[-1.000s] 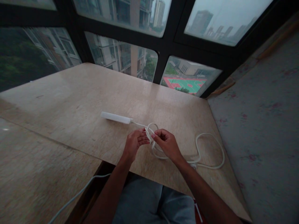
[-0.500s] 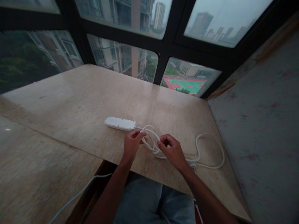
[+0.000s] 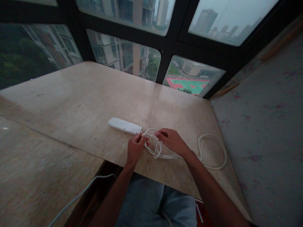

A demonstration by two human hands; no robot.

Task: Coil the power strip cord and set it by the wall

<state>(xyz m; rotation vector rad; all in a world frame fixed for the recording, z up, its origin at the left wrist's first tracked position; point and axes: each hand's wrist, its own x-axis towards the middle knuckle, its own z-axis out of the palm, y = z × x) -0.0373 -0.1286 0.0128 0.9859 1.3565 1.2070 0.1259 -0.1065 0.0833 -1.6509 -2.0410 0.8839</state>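
Observation:
A white power strip (image 3: 125,125) lies flat on the beige tabletop (image 3: 78,104), its white cord (image 3: 210,150) running right into coiled loops and a wide loose loop. My left hand (image 3: 135,148) is closed, pinching the coiled cord just right of the strip. My right hand (image 3: 172,141) is closed on the same coil from the right, fingers curled over the loops. The coiled loops (image 3: 155,148) sit between both hands, low over the table.
Dark-framed windows (image 3: 163,47) run along the table's far edge. A grey patterned wall (image 3: 265,119) closes the right side. A second white cable (image 3: 78,197) hangs below the table's near edge at the left, beside my lap.
My right hand moved up and left over the coil. The power strip slid slightly right, toward my left hand. The loops are drawn tighter between the hands.

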